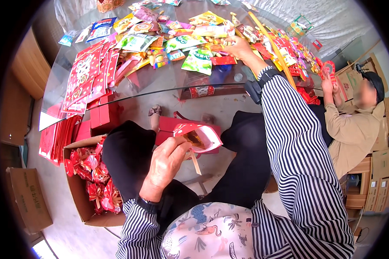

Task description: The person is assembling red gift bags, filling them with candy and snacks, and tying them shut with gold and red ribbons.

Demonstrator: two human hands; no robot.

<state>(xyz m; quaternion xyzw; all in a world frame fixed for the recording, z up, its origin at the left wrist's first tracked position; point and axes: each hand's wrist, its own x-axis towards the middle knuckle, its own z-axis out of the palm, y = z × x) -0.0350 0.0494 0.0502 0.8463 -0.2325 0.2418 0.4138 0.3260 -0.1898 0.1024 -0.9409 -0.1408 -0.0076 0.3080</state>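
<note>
My left hand (165,162) pinches the edge of a small red paper gift bag (187,128) above my lap. The bag's mouth gapes toward me, showing a white inside and a brown-gold packet (195,140). A pale ribbon (196,165) hangs from it. My right hand (241,47) stretches over the glass table into a pile of wrapped snacks, fingers curled down among small yellow and tan packets. What they grip, if anything, is hidden. Near that hand lie green snack packets (197,61) and a red one (224,60).
Flat red bags (88,71) lie stacked on the table's left. A yellow stick (272,45) crosses the pile. Below left, a cardboard box (80,203) holds filled red bags (100,172). At right, a co-worker (354,121) holds a red item (328,69).
</note>
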